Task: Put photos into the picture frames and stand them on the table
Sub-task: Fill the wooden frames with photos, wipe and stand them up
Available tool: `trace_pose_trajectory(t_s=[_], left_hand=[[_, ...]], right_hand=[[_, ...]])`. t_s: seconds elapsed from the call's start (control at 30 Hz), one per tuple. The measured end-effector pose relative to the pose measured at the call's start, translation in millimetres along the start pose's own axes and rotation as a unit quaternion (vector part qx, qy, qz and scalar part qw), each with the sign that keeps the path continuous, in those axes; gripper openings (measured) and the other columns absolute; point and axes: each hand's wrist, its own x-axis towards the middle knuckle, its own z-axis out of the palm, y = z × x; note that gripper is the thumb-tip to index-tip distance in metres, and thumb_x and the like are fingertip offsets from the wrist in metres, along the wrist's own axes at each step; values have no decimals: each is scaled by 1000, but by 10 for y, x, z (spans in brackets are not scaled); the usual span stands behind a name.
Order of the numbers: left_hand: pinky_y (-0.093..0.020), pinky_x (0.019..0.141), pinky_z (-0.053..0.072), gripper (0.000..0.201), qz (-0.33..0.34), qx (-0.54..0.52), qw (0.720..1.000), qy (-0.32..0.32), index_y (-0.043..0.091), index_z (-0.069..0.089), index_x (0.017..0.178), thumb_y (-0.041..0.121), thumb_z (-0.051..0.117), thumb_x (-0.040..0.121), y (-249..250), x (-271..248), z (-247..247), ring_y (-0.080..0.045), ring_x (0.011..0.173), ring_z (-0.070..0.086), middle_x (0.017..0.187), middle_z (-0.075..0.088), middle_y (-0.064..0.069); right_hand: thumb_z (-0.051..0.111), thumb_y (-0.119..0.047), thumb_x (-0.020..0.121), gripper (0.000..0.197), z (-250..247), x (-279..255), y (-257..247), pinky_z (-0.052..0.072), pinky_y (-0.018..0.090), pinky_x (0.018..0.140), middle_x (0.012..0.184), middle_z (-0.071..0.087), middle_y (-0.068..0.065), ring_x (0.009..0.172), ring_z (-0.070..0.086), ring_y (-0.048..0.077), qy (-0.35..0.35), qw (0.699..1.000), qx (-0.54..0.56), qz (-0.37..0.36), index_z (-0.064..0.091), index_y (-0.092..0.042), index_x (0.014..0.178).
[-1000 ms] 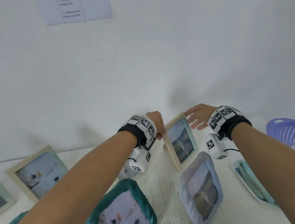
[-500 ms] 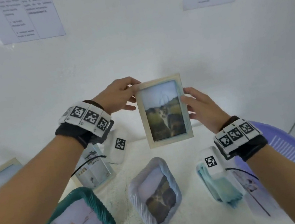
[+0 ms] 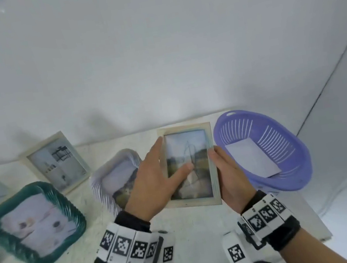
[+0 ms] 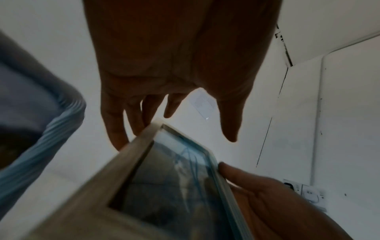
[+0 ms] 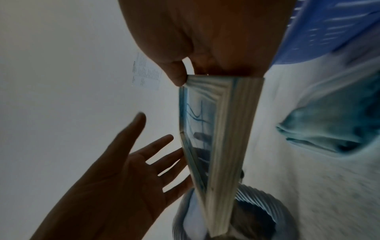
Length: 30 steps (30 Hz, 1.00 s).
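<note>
Head view: right hand [image 3: 230,175] grips wooden frame [image 3: 188,166] edge beside basket [image 3: 263,155].

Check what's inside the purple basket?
Inside the purple basket lies one white sheet of paper, blank side up. Whether it is a photo, and anything under it, cannot be seen; the basket's near-left wall is covered by the right hand.

A plain white wall [image 3: 155,54] fills the upper part of the head view, with soft grey shadows low down where it meets the white table [image 3: 196,231]. The tabletop is slightly scuffed and stands against the wall. To the right, a thin dark line [image 3: 331,79] runs diagonally down the wall. In the left wrist view a printed sheet [image 4: 202,104] hangs on the wall, and a white socket [image 4: 308,194] sits lower right. The light is even and diffuse.
</note>
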Motion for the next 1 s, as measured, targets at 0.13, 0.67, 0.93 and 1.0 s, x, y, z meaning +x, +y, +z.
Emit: trace_pose_trajectory(t_s=[0.13,0.67,0.93,1.0], left_hand=[[-46,119,27,125,-50,-22,998,-11,39,6,155,84,70,57,-71,-281,418,-11,149,17,162,19,11],[-34,111,37,100,-75,-283,956,-2,45,24,149,58,76,64,-186,-919,383,9,135,38,146,47,11],[-29,59,56,22,-143,-299,938,106,18,66,111,19,67,89,-740,-1217,219,-13,80,69,88,67,-13],[-26,59,57,18,-172,-241,950,99,24,67,110,21,66,92,-935,-1280,310,-4,77,69,86,67,-3]], right_hand=[[39,-31,102,35,-89,-235,137,56,32,84,125,65,8,114,63,23,-53,998,26,33,55,-16,129],[42,-56,88,47,19,-629,378,46,38,83,96,70,9,87,60,25,-51,995,16,82,57,-15,104],[51,-15,98,16,-218,-730,653,56,38,76,100,71,2,91,67,22,28,965,-253,-63,65,-20,103],[51,-11,97,22,-301,-752,824,53,30,78,101,70,-4,92,64,14,34,918,-383,-101,65,-26,104]])
